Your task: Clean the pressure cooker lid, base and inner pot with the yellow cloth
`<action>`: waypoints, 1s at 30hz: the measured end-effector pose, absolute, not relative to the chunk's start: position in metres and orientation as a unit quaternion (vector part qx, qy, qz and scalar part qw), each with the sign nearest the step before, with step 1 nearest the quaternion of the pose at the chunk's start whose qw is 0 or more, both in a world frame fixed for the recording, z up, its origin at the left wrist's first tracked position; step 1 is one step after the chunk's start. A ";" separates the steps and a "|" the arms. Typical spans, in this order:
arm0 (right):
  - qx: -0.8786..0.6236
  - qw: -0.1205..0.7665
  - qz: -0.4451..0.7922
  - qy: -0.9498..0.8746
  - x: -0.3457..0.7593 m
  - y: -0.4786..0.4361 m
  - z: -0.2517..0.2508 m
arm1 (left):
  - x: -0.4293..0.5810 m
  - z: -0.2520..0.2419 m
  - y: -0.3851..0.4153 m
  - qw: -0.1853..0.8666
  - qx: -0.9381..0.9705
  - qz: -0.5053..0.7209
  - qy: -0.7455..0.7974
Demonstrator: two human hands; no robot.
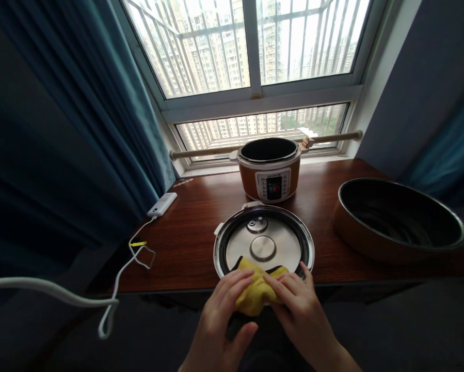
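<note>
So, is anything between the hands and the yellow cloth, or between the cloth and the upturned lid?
Nothing visible. The left hand and right hand hold the yellow cloth directly, and it lies on the near rim of the lid. Further in, only the lid's own centre knob and small valve stick up.

My left hand (221,315): bare, uncovered past the wrist to the near edge of view. My right hand (299,310): likewise bare, forearm uncovered toward the near right corner. Fingers (235,281) slim; nails look short, though detail is blurred. Dark fabric low between both wrists, perhaps my clothing; too dim to tell.
</note>
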State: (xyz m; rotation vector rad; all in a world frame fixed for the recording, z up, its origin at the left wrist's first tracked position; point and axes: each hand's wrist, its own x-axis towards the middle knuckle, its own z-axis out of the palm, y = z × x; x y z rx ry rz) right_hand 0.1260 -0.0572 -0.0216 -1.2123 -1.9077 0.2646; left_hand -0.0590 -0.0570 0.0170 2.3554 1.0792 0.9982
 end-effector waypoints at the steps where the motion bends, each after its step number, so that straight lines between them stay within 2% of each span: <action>1: -0.491 0.429 0.112 -0.749 0.124 -0.058 -0.024 | -0.061 0.014 -0.058 0.200 0.825 0.358 0.390; 5: -0.540 0.485 0.125 -0.677 0.125 -0.060 -0.032 | -0.065 -0.004 -0.058 0.253 0.801 0.330 0.430; 9: -0.617 0.514 0.231 -0.549 0.146 -0.054 -0.024 | -0.065 -0.020 -0.054 0.234 0.821 0.290 0.433; 11: -0.617 0.556 0.273 -0.485 0.162 -0.045 -0.013 | -0.063 -0.022 -0.052 0.218 0.846 0.262 0.410; 14: -0.617 0.624 0.190 -0.440 0.185 -0.022 0.012 | -0.061 -0.023 -0.050 0.207 0.865 0.229 0.395; 16: -0.620 0.615 0.079 -0.481 0.192 0.001 0.031 | -0.063 -0.023 -0.050 0.208 0.863 0.234 0.398; 19: -0.557 0.541 -0.045 -0.629 0.185 0.049 0.057 | -0.068 -0.026 -0.049 0.208 0.860 0.249 0.393; 21: -0.491 0.474 -0.077 -0.727 0.168 0.085 0.066 | -0.071 -0.028 -0.049 0.208 0.860 0.253 0.391; 23: -0.413 0.377 -0.064 -0.827 0.145 0.119 0.063 | -0.073 -0.028 -0.049 0.206 0.862 0.252 0.388; 26: -0.354 0.164 0.013 -0.920 0.116 0.154 0.043 | -0.074 -0.026 -0.048 0.195 0.871 0.243 0.380; 28: -0.356 0.113 0.032 -0.927 0.106 0.166 0.028 | -0.075 -0.024 -0.046 0.178 0.877 0.235 0.379; 30: -0.375 0.109 0.033 -0.920 0.107 0.172 0.018 | -0.076 -0.021 -0.044 0.164 0.880 0.229 0.382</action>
